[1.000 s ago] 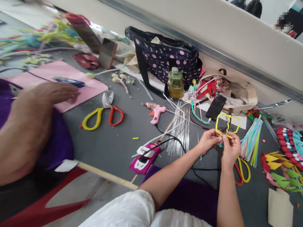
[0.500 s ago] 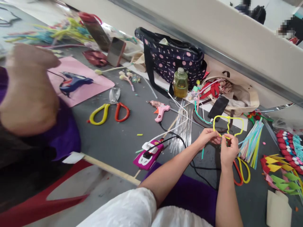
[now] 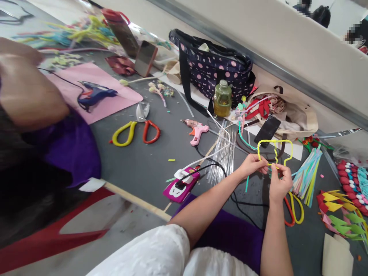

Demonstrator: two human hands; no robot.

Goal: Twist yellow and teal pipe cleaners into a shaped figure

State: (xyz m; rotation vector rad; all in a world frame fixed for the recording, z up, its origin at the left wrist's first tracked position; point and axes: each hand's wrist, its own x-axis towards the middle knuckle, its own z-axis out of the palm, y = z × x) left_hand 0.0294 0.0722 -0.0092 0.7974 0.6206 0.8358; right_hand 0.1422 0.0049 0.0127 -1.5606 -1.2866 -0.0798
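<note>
A yellow pipe cleaner (image 3: 275, 145), bent into a closed loop, is held up over the grey table (image 3: 143, 168). My left hand (image 3: 252, 165) pinches its lower edge from the left. My right hand (image 3: 279, 182) pinches the same lower edge from the right, fingers pressed together. Below my right hand lie scissors with red and yellow handles (image 3: 293, 209). A bundle of pastel pipe cleaners (image 3: 307, 176) lies just to the right.
Another person's arm (image 3: 28, 92) and purple sleeve fill the left side. On the table are a blue glue gun (image 3: 96, 94), a pink glue gun (image 3: 197, 132), large scissors (image 3: 135, 130), a pink power strip (image 3: 181, 186), a polka-dot bag (image 3: 212, 69), a green bottle (image 3: 222, 99), a black phone (image 3: 267, 130) and paper shapes (image 3: 339, 211).
The other person's arm pulled back from the blue glue gun to the left edge. My hands stayed on the yellow loop, turning it slightly. The camera shifted a little left.
</note>
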